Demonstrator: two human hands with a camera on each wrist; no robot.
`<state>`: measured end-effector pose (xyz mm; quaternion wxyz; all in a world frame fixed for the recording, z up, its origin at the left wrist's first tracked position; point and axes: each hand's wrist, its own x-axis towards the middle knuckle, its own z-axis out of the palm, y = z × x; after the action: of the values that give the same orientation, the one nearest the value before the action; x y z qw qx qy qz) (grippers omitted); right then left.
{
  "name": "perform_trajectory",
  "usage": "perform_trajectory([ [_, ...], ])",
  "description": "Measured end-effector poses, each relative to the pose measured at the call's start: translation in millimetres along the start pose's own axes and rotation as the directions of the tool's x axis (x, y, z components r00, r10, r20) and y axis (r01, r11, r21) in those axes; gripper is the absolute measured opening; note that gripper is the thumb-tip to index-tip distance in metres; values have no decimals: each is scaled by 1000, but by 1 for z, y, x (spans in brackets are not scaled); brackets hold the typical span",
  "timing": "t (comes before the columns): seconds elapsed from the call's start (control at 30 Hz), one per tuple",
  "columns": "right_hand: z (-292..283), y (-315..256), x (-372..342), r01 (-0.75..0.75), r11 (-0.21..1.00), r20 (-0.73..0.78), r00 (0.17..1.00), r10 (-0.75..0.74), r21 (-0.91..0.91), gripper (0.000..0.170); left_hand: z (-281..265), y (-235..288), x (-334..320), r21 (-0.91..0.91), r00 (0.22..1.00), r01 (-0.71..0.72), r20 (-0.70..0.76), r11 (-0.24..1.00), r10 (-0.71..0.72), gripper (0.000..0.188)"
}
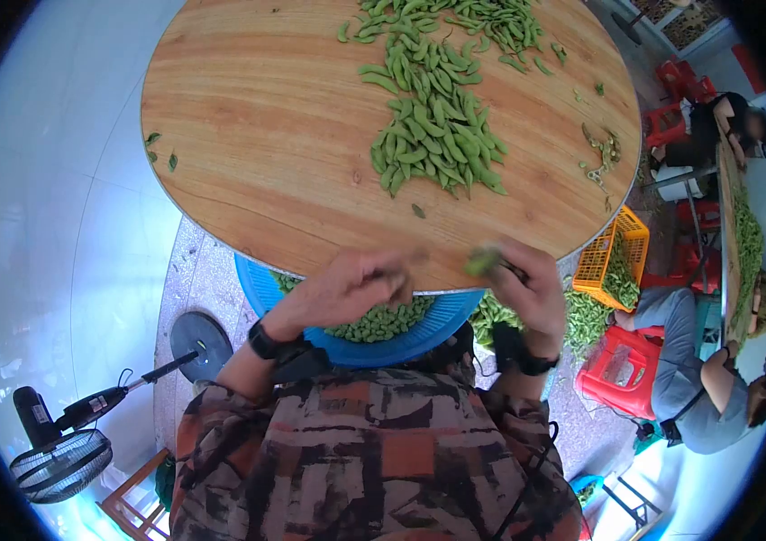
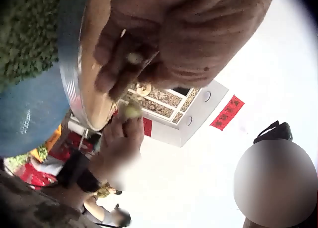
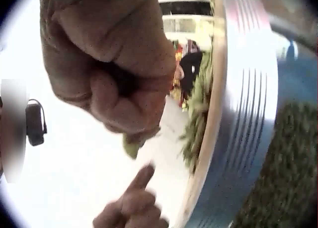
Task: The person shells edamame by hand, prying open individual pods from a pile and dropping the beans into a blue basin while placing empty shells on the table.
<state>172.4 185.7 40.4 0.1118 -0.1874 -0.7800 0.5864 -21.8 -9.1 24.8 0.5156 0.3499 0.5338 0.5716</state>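
My right hand point(image 1: 534, 287) pinches a green pod point(image 1: 482, 262) above the table's near edge; in the right wrist view the pod point(image 3: 131, 146) pokes out below the curled fingers. To its left, apart from it, is my left hand point(image 1: 347, 287), index finger stretched towards the pod and the others curled. In the left wrist view a small pale bean point(image 2: 133, 57) shows between the left hand's fingers. Below the hands, a blue basin point(image 1: 360, 353) of shelled green beans point(image 1: 383, 323) sits partly under the table. A heap of pods point(image 1: 437, 135) lies on the round wooden table point(image 1: 257, 126).
Scraps point(image 1: 601, 153) lie at the table's right side and a few leaves point(image 1: 172, 162) at its left. On the floor are a yellow crate point(image 1: 584, 271), more pods point(image 1: 587, 317), a red stool point(image 1: 619, 371) and a fan point(image 1: 62, 465). Other people sit at a table on the right.
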Motion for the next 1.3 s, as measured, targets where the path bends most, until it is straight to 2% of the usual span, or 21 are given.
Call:
perform_trajectory([
  [0.07,-31,16,-25,222,964,57,975,-216,-144,12,-15,2,-8,465,944,-218,324,858,64,31],
  [0.1,-48,16,-36,223,964,58,974,-217,-145,12,-15,4,-8,465,944,-219,323,858,66,31],
  [0.17,-72,9,-51,-85,879,74,988,135,-469,12,-17,10,-4,529,998,-46,51,848,22,28],
  [0.2,-70,10,-51,-85,878,72,988,134,-470,12,-20,9,6,529,998,-49,53,847,25,28],
  [0.27,-65,12,-48,-218,863,-172,973,154,-456,11,-23,5,37,834,904,-164,-88,527,419,27],
  [0.4,-44,9,-28,-81,916,-136,990,29,-394,16,-14,4,69,930,848,-14,-183,367,497,26],
  [0.47,-34,14,-18,-28,921,-107,994,-15,-390,20,-13,2,75,963,897,82,-184,257,403,26],
  [0.57,-11,9,-1,31,986,-79,996,-45,-167,23,-14,-6,77,980,886,66,-144,186,442,26],
  [0.67,12,12,16,87,988,-81,992,-98,-124,23,-14,-7,71,986,886,58,-124,159,446,27],
  [0.8,39,13,34,30,1000,-84,996,-30,4,24,-21,-6,55,974,859,12,-125,224,497,28],
  [0.87,51,12,42,21,999,-101,995,-18,28,24,-29,-12,52,892,824,-63,-207,448,527,23],
  [0.9,57,8,46,14,995,-146,989,0,94,23,-28,-13,50,890,826,-62,-208,452,524,23],
  [0.97,66,1,50,4,987,-186,982,26,160,23,-24,-13,44,380,925,0,-351,925,144,17],
  [1.0,69,-3,52,-66,940,-153,981,123,335,23,-19,-14,43,377,925,1,-352,926,142,17],
  [1.03,71,-4,54,-135,857,-103,972,212,497,24,-12,-15,42,199,935,2,-347,980,68,14],
  [1.07,71,-3,55,-138,857,-102,971,215,496,24,-7,-16,42,13,945,9,-328,1000,-4,13],
  [1.1,71,-1,56,-143,851,-78,974,210,504,24,-3,-16,40,9,944,14,-328,1000,-10,13],
  [1.17,71,3,55,-155,845,-53,976,211,511,24,1,-18,39,297,920,-64,-352,953,172,12],
  [1.2,70,5,55,-151,833,-42,978,204,532,24,1,-19,40,295,920,-62,-354,954,169,12],
  [1.27,70,7,55,-147,821,-31,980,197,552,24,1,-19,41,660,838,-179,-287,730,464,15],
  [1.3,71,8,55,-118,855,-74,981,179,504,24,2,-17,42,659,839,-178,-287,731,463,15],
])
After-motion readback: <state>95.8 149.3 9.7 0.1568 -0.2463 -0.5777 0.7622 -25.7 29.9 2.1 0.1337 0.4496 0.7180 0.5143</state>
